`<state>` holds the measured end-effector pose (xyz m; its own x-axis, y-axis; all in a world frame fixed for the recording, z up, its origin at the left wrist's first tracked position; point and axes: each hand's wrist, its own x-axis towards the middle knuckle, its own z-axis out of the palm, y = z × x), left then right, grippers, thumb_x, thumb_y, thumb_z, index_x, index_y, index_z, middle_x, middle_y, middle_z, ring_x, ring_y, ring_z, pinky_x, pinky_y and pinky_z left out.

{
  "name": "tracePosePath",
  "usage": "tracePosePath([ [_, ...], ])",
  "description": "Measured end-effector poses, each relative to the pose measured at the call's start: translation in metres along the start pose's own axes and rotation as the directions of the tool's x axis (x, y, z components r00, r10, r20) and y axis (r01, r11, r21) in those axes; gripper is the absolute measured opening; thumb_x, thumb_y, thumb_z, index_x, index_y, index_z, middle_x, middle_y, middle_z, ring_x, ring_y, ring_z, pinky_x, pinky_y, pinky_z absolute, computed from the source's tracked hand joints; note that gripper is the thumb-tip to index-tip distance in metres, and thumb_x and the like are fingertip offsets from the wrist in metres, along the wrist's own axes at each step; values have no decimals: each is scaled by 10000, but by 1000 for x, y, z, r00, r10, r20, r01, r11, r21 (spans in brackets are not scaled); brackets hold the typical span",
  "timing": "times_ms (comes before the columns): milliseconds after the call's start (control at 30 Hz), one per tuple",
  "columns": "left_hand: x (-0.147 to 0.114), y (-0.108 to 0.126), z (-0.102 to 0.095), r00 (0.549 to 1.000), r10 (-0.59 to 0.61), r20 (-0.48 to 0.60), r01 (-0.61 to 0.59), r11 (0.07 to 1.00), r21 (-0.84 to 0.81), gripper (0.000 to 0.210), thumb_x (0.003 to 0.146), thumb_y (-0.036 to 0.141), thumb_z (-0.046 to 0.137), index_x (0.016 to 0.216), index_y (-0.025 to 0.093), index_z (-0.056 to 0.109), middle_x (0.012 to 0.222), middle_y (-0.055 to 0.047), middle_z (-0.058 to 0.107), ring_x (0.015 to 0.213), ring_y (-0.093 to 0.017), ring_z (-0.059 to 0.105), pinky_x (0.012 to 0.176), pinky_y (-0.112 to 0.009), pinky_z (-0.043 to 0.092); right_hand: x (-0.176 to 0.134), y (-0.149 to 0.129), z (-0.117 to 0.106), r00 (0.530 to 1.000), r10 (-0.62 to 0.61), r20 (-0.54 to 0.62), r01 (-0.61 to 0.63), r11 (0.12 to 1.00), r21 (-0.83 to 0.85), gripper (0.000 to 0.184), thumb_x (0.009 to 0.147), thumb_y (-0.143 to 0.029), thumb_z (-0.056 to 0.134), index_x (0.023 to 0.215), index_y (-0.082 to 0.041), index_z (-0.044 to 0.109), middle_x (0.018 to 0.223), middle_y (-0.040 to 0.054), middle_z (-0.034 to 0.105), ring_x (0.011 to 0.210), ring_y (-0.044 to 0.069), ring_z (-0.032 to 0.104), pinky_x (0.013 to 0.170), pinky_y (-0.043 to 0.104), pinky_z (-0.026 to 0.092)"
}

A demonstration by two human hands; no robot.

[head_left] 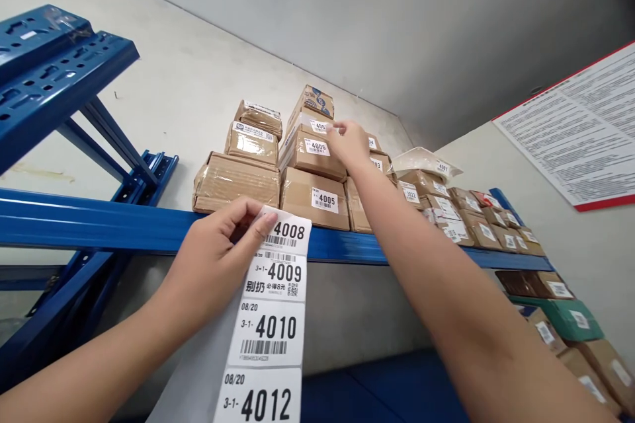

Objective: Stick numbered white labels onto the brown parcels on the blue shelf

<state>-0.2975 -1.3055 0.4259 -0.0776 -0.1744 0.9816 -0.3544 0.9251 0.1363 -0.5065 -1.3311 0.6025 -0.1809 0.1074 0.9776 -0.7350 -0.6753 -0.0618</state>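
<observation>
My left hand (218, 258) pinches a strip of white printed labels (270, 327) between thumb and fingers. The strip hangs down, showing numbers 4008, 4009, 4010 and 4012. Higher up, my right hand (350, 144) has its fingers closed at the right edge of a label (317, 125) on a stacked cardboard box. That label's last digit is partly covered by the fingertips. Just below are a box labelled 4006 (307, 160) and a box labelled 4005 (297, 211). To their left stands a stack of taped boxes, with a large box (233, 180) at the bottom.
The boxes rest on a blue metal shelf beam (327, 246). A blue upright frame (64, 66) stands at left. More labelled parcels (476, 218) line the shelf to the right, with others (575, 320) lower down. A red-edged printed notice (580, 125) hangs on the right wall.
</observation>
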Motion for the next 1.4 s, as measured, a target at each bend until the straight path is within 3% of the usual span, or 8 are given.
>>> tracePosePath([
  [67, -1, 3, 1, 998, -4, -62, 5, 1000, 4, 318, 821, 549, 551, 741, 248, 615, 588, 36, 610, 497, -113, 523, 433, -230, 357, -48, -17, -15, 988, -54, 144, -6, 922, 386, 317, 896, -425, 495, 1065, -201, 642, 1056, 75, 674, 941, 204, 613, 794, 357, 497],
  [200, -2, 11, 10, 987, 38, -158, -27, 997, 72, 383, 831, 539, 537, 619, 222, 561, 534, 41, 561, 514, -109, 492, 484, -240, 356, -140, -42, -38, 741, -201, 641, -306, 748, 589, 299, 769, -455, 659, 941, -210, 670, 800, 24, 666, 715, 164, 609, 562, 281, 473],
  [367, -1, 17, 23, 995, -94, -25, 90, 987, -131, 283, 759, 512, 637, 774, 229, 650, 653, 24, 640, 592, -126, 544, 512, -234, 390, -176, -31, -36, 876, 29, 481, -405, 587, 701, 257, 672, -321, 765, 859, -208, 630, 796, -5, 673, 738, 126, 615, 691, 279, 498],
  [533, -1, 16, 33, 984, -173, -33, 167, 977, -131, 358, 770, 536, 587, 653, 198, 601, 585, 8, 593, 534, -117, 481, 465, -233, 335, -182, -24, -28, 856, 197, 478, -515, 402, 757, 297, 650, -348, 781, 859, -218, 615, 714, -11, 675, 688, 137, 627, 665, 290, 502],
  [667, 2, 15, 37, 986, -169, -8, 168, 982, -83, 357, 719, 549, 638, 673, 209, 543, 585, 26, 563, 550, -129, 497, 480, -240, 349, -181, -25, -22, 921, 197, 336, -389, 508, 769, 160, 712, -326, 717, 782, -232, 608, 746, -19, 637, 720, 131, 588, 680, 289, 476],
  [1000, 37, 8, 6, 977, 207, 55, -213, 905, 367, 454, 784, 491, 562, 494, 216, 347, 443, 41, 384, 440, -107, 342, 447, -278, 217, -77, -24, 6, 981, -120, -151, 185, 807, 561, 71, 827, -268, 583, 846, -218, 630, 815, 11, 627, 726, 141, 564, 701, 305, 465],
  [1200, 29, -12, 4, 862, 460, 215, -508, 781, 364, 404, 856, 382, 523, 549, 204, 328, 451, 68, 375, 415, -72, 340, 445, -249, 227, 67, -13, 30, 956, -21, -292, 53, 993, 103, 296, 842, -80, 405, 1022, -175, 621, 931, 47, 632, 942, 170, 575, 876, 307, 425],
  [1400, 23, -16, 6, 834, 528, 163, -550, 769, 325, 439, 882, 334, 513, 564, 198, 242, 444, 86, 299, 394, -53, 294, 409, -221, 210, 114, -6, 48, 970, 23, -241, -35, 998, -48, 341, 811, -77, 396, 1007, -158, 664, 1136, 133, 529, 933, 202, 577, 882, 343, 437],
])
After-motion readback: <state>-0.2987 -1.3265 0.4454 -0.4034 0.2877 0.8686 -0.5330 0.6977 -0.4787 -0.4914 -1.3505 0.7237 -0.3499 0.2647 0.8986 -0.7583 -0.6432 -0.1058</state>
